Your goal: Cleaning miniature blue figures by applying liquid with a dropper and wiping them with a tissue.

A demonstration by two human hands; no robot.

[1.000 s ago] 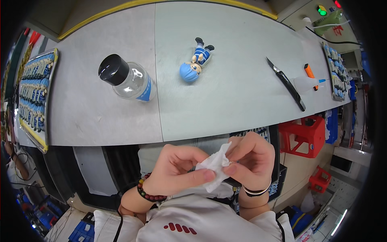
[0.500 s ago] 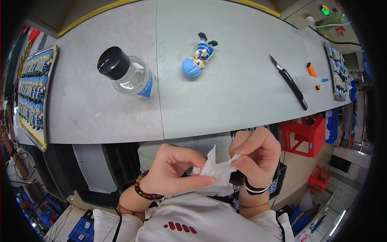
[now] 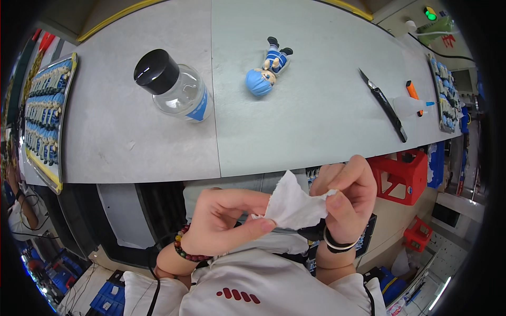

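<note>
Drawn wider than a second ago: the white tissue (image 3: 299,207), now spread just off the near edge of the desk (image 3: 311,137).
The left hand (image 3: 229,218) pinches its lower left edge between thumb and fingers, and the right hand (image 3: 349,203) has its grip closed on its upper right corner; a blue-haired figurine (image 3: 267,75) lies on the desk beyond, between a black-lidded bottle (image 3: 184,95) and a knife (image 3: 387,109).

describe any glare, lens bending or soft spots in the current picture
Head view: a pale highlight on the black cap of the bottle; head view: the table's edges bow from fisheye distortion, with black corners; head view: the white tissue between left hand and right hand looks fairly crisp, while the far left rim looks soft.
</note>
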